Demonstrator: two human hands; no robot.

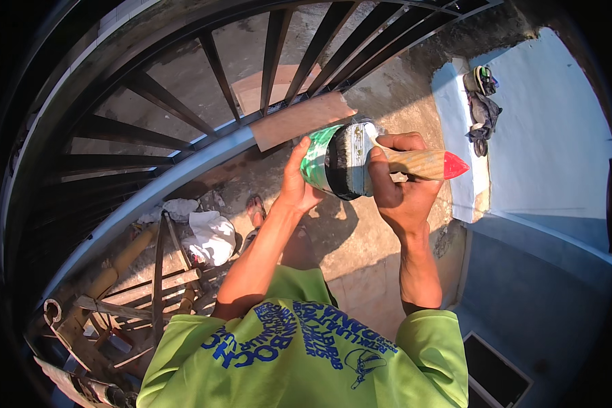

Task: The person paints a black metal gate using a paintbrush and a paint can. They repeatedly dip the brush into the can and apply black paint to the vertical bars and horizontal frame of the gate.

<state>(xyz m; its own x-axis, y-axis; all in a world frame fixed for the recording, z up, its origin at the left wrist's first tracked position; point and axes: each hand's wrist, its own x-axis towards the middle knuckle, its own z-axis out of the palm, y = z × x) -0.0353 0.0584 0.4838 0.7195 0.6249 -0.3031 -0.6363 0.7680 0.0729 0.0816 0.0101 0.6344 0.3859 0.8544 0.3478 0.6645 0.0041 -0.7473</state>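
My left hand (298,186) grips the side of a small green and white paint container (319,158), its dark opening tilted towards the right. In my right hand (407,186) is a wide paintbrush, held by its wooden handle (418,162) with a red tip. The brush's metal ferrule (358,155) lies across the mouth of the container, and dark bristles (339,155) show beside it. How far the bristles reach inside is hidden. White paint marks the ferrule near my right thumb.
Dark metal railing bars (275,56) rise from a light blue ledge (199,153), where a brown board (301,120) lies. Wooden poles (153,285) and a white bag (211,237) are at the lower left. A bucket (478,80) and dark cloth (483,115) sit on the blue wall's ledge.
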